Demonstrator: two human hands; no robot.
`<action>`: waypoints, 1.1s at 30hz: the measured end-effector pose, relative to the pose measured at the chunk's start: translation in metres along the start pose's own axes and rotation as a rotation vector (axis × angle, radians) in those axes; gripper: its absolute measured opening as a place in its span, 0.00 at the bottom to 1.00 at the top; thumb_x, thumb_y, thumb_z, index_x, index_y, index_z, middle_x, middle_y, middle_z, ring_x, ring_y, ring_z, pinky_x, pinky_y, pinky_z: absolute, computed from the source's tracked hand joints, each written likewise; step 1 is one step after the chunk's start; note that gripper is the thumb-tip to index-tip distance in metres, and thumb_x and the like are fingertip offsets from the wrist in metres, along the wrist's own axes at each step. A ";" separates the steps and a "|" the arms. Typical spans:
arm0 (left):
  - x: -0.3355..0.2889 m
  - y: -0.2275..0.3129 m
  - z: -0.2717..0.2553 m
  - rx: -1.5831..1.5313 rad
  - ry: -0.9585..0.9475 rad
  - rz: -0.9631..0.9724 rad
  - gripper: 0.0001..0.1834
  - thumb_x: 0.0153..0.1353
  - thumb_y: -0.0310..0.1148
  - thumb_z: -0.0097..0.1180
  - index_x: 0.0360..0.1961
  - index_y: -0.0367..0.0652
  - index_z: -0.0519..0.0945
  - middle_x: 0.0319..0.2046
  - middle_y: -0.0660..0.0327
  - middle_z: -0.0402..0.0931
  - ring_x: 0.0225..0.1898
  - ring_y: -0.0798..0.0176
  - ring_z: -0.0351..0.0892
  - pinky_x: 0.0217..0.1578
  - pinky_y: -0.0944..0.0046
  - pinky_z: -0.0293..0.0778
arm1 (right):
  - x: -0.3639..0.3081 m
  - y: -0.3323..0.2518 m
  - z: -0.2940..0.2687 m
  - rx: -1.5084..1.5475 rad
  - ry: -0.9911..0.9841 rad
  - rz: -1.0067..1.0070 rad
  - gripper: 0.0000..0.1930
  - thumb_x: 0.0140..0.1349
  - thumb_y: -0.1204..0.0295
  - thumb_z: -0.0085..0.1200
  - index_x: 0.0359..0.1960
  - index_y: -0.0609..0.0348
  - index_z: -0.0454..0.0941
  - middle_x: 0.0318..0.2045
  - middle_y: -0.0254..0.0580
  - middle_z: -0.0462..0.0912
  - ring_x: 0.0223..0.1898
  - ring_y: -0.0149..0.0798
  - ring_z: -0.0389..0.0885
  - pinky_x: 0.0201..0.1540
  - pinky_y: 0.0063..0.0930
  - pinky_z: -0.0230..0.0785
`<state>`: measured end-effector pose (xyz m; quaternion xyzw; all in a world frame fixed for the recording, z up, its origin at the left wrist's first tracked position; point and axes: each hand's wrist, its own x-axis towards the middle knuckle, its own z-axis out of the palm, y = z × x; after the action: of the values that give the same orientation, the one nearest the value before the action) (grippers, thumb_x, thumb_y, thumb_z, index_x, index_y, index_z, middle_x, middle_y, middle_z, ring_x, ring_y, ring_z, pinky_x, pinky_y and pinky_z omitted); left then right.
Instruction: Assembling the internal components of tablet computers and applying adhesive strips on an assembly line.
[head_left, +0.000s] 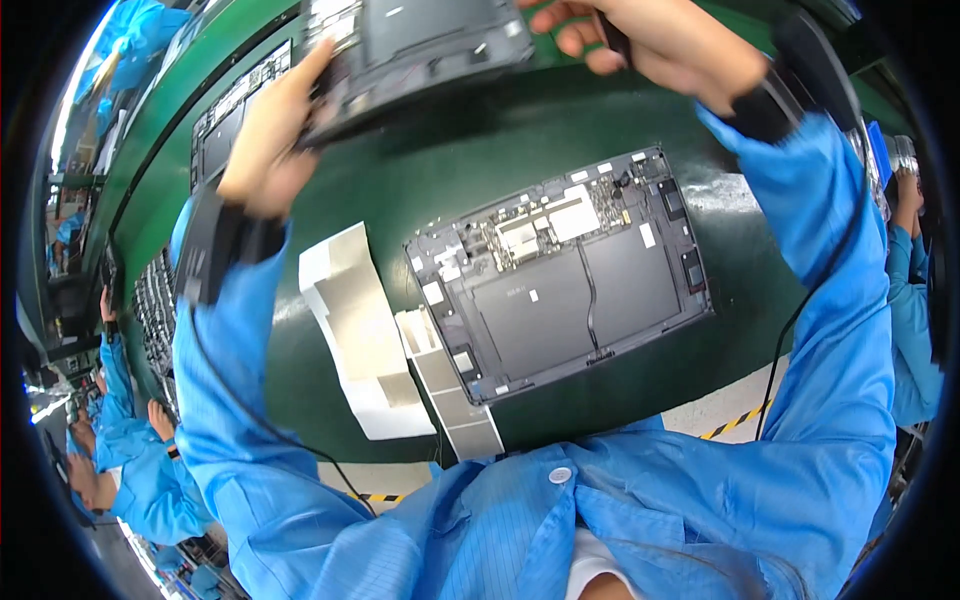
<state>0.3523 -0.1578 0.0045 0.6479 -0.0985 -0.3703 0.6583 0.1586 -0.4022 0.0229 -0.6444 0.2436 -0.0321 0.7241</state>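
Observation:
At the far edge of the view, a dark open laptop chassis [430,40] is raised and tilted above the green bench. My left hand [272,140] is closed around its left side, thumb on top. My right hand [665,45] is just off the chassis's right corner, apart from it, with curled fingers around a small black object [613,40] whose kind I cannot make out. Below them a second laptop chassis [540,310] lies on the bench, its circuit board and a black cable exposed. The far part of the raised chassis is cut off by the frame.
Left of the lying chassis are a creased white-and-grey sheet [365,330] and a strip of grey labels [455,390]. Another opened chassis [225,125] sits at the far left. Black cords [790,330] trail from both wrist bands. Co-workers in blue [150,480] are at both sides.

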 end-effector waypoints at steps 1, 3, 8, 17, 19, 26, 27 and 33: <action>-0.033 0.008 0.006 0.058 0.003 0.024 0.15 0.73 0.42 0.56 0.45 0.40 0.81 0.39 0.61 0.84 0.35 0.69 0.83 0.39 0.66 0.79 | -0.024 0.001 -0.012 -0.060 -0.050 -0.061 0.14 0.77 0.66 0.43 0.46 0.65 0.77 0.29 0.33 0.77 0.22 0.25 0.71 0.21 0.20 0.62; -0.084 0.008 -0.034 0.068 0.049 -0.057 0.22 0.74 0.43 0.53 0.59 0.38 0.77 0.53 0.58 0.82 0.50 0.63 0.83 0.54 0.63 0.77 | -0.068 0.000 -0.016 -0.136 -0.066 -0.068 0.14 0.75 0.66 0.49 0.51 0.65 0.77 0.27 0.34 0.77 0.22 0.26 0.71 0.22 0.20 0.62; -0.222 -0.042 -0.102 0.062 0.393 -0.003 0.24 0.76 0.44 0.48 0.66 0.43 0.74 0.60 0.63 0.78 0.59 0.65 0.78 0.61 0.61 0.73 | -0.157 0.047 -0.052 -0.282 0.138 -0.147 0.14 0.75 0.61 0.50 0.40 0.60 0.79 0.23 0.21 0.68 0.17 0.15 0.57 0.19 0.16 0.45; -0.304 -0.118 -0.121 0.058 0.493 0.073 0.16 0.75 0.43 0.52 0.51 0.41 0.77 0.41 0.63 0.81 0.39 0.68 0.83 0.38 0.65 0.80 | -0.232 0.132 -0.069 -0.251 0.244 0.078 0.10 0.72 0.65 0.50 0.43 0.56 0.80 0.29 0.24 0.78 0.22 0.16 0.63 0.21 0.15 0.53; -0.311 -0.129 -0.128 0.082 0.451 0.065 0.14 0.76 0.40 0.52 0.51 0.40 0.77 0.40 0.63 0.82 0.37 0.70 0.82 0.37 0.67 0.79 | -0.244 0.136 -0.061 -0.280 0.265 0.073 0.10 0.72 0.65 0.51 0.43 0.56 0.80 0.29 0.24 0.78 0.23 0.17 0.64 0.22 0.15 0.54; -0.314 -0.145 -0.113 0.056 0.504 0.082 0.16 0.75 0.40 0.54 0.53 0.38 0.78 0.44 0.61 0.83 0.41 0.67 0.84 0.42 0.65 0.80 | -0.252 0.156 -0.042 -0.258 0.347 -0.023 0.10 0.71 0.65 0.55 0.41 0.59 0.81 0.28 0.26 0.79 0.29 0.19 0.70 0.31 0.17 0.59; -0.315 -0.146 -0.110 0.054 0.511 0.082 0.16 0.75 0.40 0.54 0.53 0.38 0.78 0.44 0.61 0.83 0.41 0.67 0.84 0.42 0.65 0.80 | -0.251 0.159 -0.042 -0.240 0.374 0.020 0.10 0.71 0.65 0.55 0.41 0.59 0.81 0.27 0.26 0.79 0.28 0.19 0.70 0.31 0.17 0.59; -0.317 -0.155 -0.109 0.020 0.493 0.087 0.15 0.75 0.38 0.53 0.53 0.37 0.77 0.43 0.61 0.83 0.40 0.70 0.83 0.41 0.67 0.79 | -0.237 0.191 -0.047 -0.103 0.499 -0.102 0.10 0.73 0.66 0.52 0.41 0.59 0.81 0.25 0.25 0.78 0.18 0.15 0.60 0.20 0.16 0.48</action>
<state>0.1392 0.1398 -0.0437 0.7203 0.0332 -0.1715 0.6713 -0.1193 -0.3279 -0.0866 -0.6640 0.3832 -0.2143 0.6053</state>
